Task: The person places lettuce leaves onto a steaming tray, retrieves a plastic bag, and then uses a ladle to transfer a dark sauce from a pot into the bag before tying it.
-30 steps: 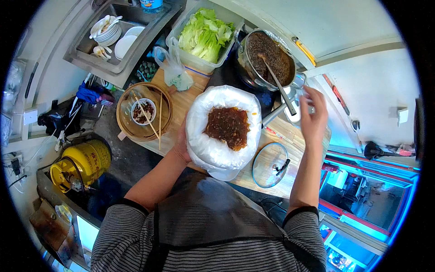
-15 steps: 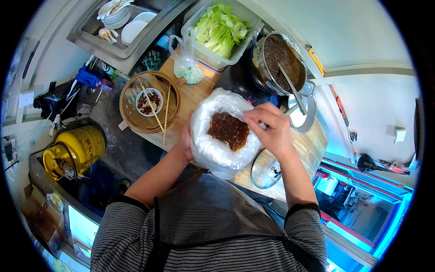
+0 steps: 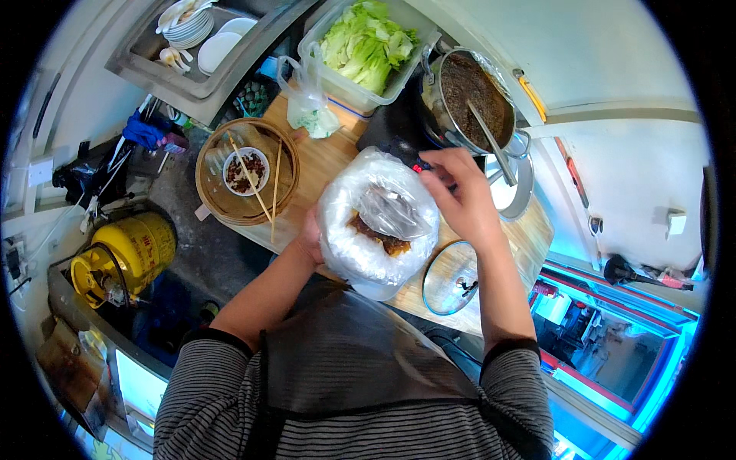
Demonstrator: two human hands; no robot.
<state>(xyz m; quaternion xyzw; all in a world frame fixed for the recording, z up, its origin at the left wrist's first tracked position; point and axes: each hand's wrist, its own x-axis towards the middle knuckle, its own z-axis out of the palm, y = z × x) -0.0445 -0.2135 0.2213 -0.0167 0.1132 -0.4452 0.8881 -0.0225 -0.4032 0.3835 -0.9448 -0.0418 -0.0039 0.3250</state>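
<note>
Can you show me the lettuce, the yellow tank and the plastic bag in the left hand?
Lettuce (image 3: 366,49): head view, middle of the leaves.
Yellow tank (image 3: 141,239): head view, its round side.
Held plastic bag (image 3: 340,205): head view, crumpled left side.

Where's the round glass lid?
In the head view, the glass lid lies right of centre on the wooden worktop, between the bag-lined container and the right forearm.

Pale walls (image 3: 640,165) flank a wooden worktop (image 3: 527,234) and metal sink (image 3: 180,93); blue light (image 3: 679,364) edges a red-framed opening (image 3: 609,353).
</note>
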